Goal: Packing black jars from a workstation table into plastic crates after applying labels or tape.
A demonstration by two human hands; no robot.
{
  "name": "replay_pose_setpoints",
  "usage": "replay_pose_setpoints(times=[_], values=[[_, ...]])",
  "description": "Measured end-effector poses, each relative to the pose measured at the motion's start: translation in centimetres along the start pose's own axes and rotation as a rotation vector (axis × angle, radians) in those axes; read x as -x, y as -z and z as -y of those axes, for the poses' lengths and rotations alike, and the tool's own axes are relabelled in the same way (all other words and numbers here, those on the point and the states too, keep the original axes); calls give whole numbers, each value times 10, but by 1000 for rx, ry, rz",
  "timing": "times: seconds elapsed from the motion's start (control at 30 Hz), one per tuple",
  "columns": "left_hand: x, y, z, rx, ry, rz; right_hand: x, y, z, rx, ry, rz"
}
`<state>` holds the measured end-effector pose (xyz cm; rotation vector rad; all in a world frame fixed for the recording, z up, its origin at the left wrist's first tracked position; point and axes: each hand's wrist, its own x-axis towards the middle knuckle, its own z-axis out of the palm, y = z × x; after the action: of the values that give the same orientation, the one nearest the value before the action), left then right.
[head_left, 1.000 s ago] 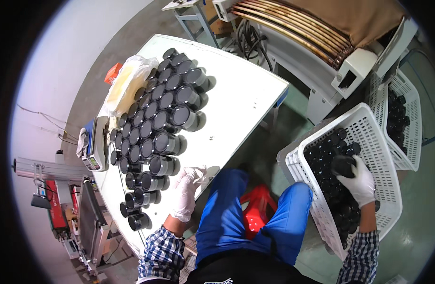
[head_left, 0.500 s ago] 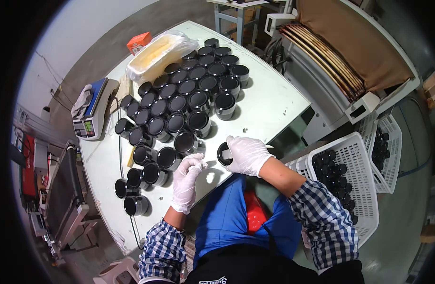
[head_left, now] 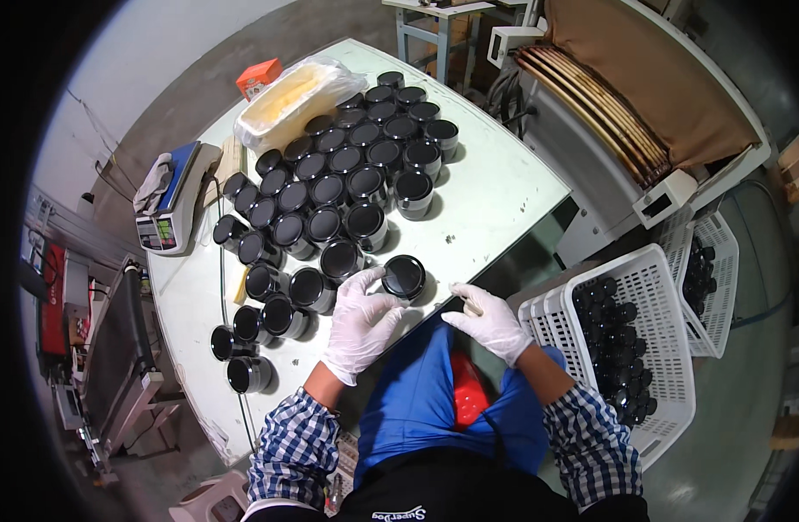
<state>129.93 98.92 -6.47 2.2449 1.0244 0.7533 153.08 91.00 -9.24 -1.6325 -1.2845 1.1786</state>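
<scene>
A black jar stands near the front edge of the white table, at the 6 o'clock end of a crowd of like jars. The left hand, gloved white, has its fingertips against the jar's left side, fingers spread, a loose grip rather than a clenched one. The right hand, also gloved, lies at 3 o'clock of the jar, apart from it, at the table's edge; it pinches a small pale thing that is too small to make out.

The jars run in rows from the table's middle out to 12 o'clock, and a looser string trails off to 8 o'clock along the front edge. At 11 o'clock lies a clear bag of yellowish stuff with an orange box behind it. At 9 o'clock a scale sits on the table's far left edge.

The table's right half, from 1 to 3 o'clock of the jar, is bare white surface up to its edge. Past that edge, at 4 o'clock, a white basket holds more black jars, with a second basket beside it. A machine with a brown belt fills the room at 1 o'clock. The floor is grey concrete.
</scene>
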Motion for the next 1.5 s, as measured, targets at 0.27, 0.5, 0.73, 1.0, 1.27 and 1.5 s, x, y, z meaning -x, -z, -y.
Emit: replay_pose_setpoints(times=[0.27, 0.5, 0.73, 1.0, 1.27, 1.5], values=[[-35, -3, -19, -335, -249, 117, 22, 0, -29, -140, -24, -49], [-55, -7, -13, -336, -133, 233, 28, 2, -42, -226, -67, -39], [-52, -13, -15, -398, -243, 149, 28, -2, -57, -241, -84, -32], [-33, -17, -10, -363, -359, 70, 30, -5, -56, -285, -53, -46], [-30, -20, -14, -388, -375, 77, 25, -11, -60, -281, 23, -55], [-44, -24, -12, -364, -355, 55, 10, -7, -21, -85, 201, -69]])
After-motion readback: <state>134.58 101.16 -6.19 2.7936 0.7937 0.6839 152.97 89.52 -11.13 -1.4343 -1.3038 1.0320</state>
